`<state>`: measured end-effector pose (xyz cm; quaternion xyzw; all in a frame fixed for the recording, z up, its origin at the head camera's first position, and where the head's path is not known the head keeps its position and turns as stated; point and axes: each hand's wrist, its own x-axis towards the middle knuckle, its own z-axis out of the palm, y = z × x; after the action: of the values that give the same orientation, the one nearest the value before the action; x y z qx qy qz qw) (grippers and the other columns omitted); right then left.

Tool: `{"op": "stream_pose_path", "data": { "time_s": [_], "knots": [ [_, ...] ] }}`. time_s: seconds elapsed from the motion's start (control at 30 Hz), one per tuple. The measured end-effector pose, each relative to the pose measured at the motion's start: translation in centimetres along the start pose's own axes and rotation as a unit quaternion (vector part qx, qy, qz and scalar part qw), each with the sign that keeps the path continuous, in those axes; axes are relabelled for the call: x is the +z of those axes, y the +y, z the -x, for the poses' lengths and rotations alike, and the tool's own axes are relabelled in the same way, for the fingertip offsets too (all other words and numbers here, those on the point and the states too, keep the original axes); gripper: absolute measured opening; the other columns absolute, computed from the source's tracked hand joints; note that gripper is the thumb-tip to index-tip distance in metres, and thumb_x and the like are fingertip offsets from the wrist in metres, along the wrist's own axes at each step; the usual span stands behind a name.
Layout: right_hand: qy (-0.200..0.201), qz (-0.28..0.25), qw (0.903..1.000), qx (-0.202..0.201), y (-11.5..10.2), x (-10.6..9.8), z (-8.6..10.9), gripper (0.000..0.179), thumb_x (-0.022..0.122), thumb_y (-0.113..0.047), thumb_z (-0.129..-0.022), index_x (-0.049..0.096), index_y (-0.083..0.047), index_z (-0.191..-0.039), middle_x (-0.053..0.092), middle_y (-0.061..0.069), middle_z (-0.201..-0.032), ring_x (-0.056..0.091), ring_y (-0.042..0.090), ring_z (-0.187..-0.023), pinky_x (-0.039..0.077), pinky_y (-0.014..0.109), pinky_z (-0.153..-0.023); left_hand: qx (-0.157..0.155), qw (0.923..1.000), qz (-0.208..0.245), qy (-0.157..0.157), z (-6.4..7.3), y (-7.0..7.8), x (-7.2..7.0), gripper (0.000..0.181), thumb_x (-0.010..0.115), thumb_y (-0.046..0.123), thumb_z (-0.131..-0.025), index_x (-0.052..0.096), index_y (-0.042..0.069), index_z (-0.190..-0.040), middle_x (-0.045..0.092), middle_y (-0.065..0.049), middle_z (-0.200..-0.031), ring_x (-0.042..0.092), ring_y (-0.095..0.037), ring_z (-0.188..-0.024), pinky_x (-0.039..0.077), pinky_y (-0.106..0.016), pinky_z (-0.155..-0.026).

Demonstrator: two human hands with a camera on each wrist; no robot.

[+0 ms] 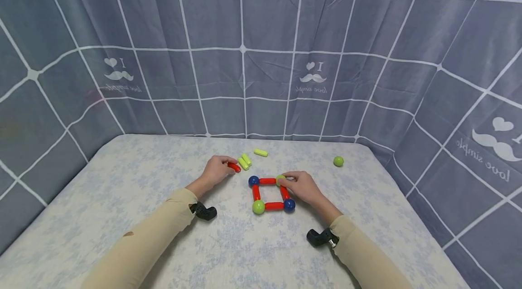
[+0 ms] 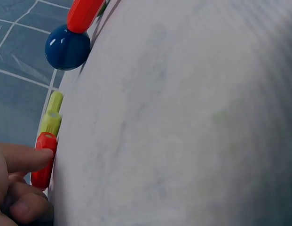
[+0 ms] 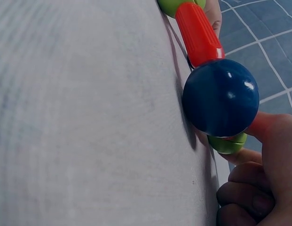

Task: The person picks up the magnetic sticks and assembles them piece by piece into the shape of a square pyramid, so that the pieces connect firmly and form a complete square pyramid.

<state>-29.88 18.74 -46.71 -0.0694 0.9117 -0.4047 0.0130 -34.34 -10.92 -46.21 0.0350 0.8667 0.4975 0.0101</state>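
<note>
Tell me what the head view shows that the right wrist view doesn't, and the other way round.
Only the head view: three loose yellow-green rods, a loose red rod, a lone green ball and the square's far-left blue ball.

Only the right wrist view: clear lengthwise grooves on the square's near red rod and the curled lower fingers of the right grip.

Both: that grip touching the far-right green ball, the near-right blue ball and the grid-patterned curtain.

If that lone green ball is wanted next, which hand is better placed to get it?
Right, probably: the right hand is nearer the lone green ball, though it pinches the green corner ball. The left hand is farther away, at a loose red stick.
</note>
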Motion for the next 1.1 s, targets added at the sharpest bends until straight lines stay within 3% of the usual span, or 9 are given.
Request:
{"op": "stream_pose_path", "data": {
  "time_s": [0.23,0.4,0.53,0.67,0.87,1.1],
  "knots": [
    [0.002,0.004,1.0,-0.002,-0.3,0.0,0.0,0.041,0.072,-0.043,-0.091,0.075,-0.013,-0.119,0.056,-0.002,-0.063,0.048,0.014,-0.058,0.036,0.026,-0.054,-0.005,0.9995,-0.02,0.022,0.0,0.2,0.1,0.023,0.075,0.004,-0.084,0.078,0.005,-0.107,0.071,-0.014,-0.118,0.061,-0.027,-0.11,0.05,-0.038,-0.089],
    [0.002,0.005,1.0,-0.006,-0.4,0.0,0.0,0.04,0.072,-0.042,-0.091,0.075,-0.013,-0.119,0.053,-0.002,-0.062,0.047,0.014,-0.057,0.035,0.026,-0.054,-0.02,0.9991,-0.036,0.014,0.1,0.3,0.1,0.02,0.08,0.012,-0.083,0.079,0.006,-0.102,0.07,-0.013,-0.114,0.06,-0.024,-0.1,0.049,-0.03,-0.076],
    [0.005,0.008,0.9999,-0.01,-0.2,0.0,-0.1,0.041,0.072,-0.043,-0.091,0.075,-0.013,-0.119,0.048,-0.003,-0.058,0.045,0.014,-0.056,0.032,0.026,-0.053,-0.027,0.9987,-0.043,0.008,0.1,0.3,0.2,0.017,0.081,0.015,-0.083,0.08,0.006,-0.097,0.071,-0.011,-0.111,0.059,-0.024,-0.1,0.046,-0.029,-0.075],
    [0.006,0.008,0.9999,-0.012,-0.2,0.0,-0.1,0.04,0.072,-0.043,-0.091,0.076,-0.014,-0.118,0.052,-0.003,-0.059,0.046,0.013,-0.056,0.033,0.026,-0.054,-0.023,0.9987,-0.046,0.001,0.1,0.3,0.2,0.014,0.082,0.016,-0.082,0.08,0.007,-0.092,0.072,-0.009,-0.105,0.059,-0.023,-0.095,0.045,-0.029,-0.073],
    [0.003,0.006,0.9998,-0.017,-0.2,0.1,-0.1,0.04,0.071,-0.043,-0.091,0.076,-0.013,-0.118,0.062,-0.002,-0.067,0.049,0.013,-0.058,0.037,0.027,-0.054,-0.02,0.9991,-0.037,-0.009,0.3,0.6,0.2,0.012,0.083,0.017,-0.081,0.08,0.008,-0.088,0.073,-0.006,-0.094,0.056,-0.019,-0.077,0.044,-0.027,-0.062],
    [0.002,0.008,0.9999,-0.01,-0.1,0.0,0.1,0.039,0.071,-0.044,-0.091,0.076,-0.015,-0.117,0.058,-0.002,-0.065,0.048,0.014,-0.059,0.036,0.027,-0.055,-0.02,0.9998,-0.001,-0.001,0.9,0.8,0.4,0.012,0.083,0.02,-0.082,0.081,0.01,-0.089,0.073,-0.003,-0.093,0.052,-0.018,-0.077,0.039,-0.028,-0.061]
  ]
}}
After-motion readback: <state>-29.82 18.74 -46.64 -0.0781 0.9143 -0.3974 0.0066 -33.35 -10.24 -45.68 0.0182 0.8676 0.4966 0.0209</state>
